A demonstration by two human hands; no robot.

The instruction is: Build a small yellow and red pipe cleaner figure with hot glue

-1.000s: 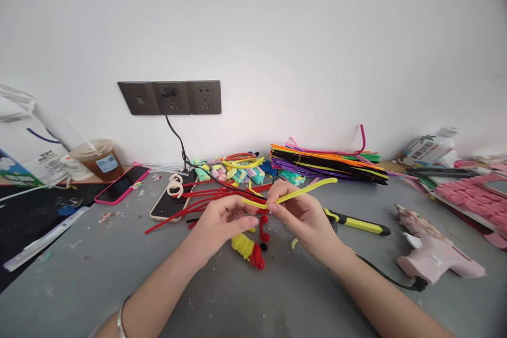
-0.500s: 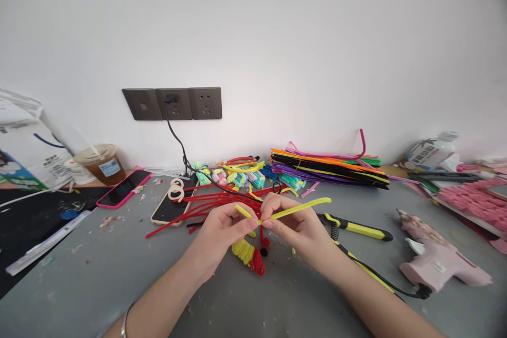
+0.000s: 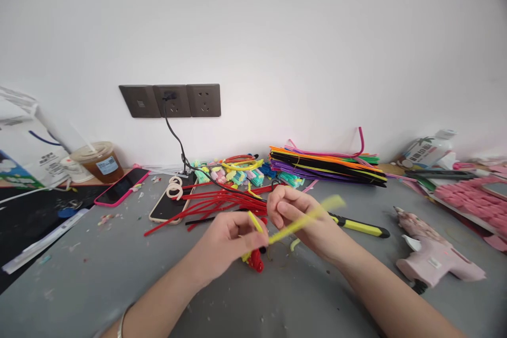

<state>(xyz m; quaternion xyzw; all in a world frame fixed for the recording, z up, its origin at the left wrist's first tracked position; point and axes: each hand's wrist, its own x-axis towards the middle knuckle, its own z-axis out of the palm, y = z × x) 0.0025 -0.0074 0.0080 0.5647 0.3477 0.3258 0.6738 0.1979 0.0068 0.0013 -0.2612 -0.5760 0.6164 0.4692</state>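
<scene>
My left hand pinches the near end of a yellow pipe cleaner above the grey table. The stem runs up and to the right, blurred by motion. My right hand curls beside and behind it, fingers bent; whether it grips the stem is unclear. A small coiled piece in yellow and red lies on the table just below my left hand. Loose red pipe cleaners spread out behind both hands.
A stack of coloured pipe cleaners lies at the back. Yellow-handled pliers and a pink glue gun sit to the right. Two phones, white rings, an iced drink cup and wall sockets are to the left.
The yellow pipe cleaner has tilted and swung, its far end now blurred. My left hand dropped closer to the coiled piece, and my right hand lifted slightly.
</scene>
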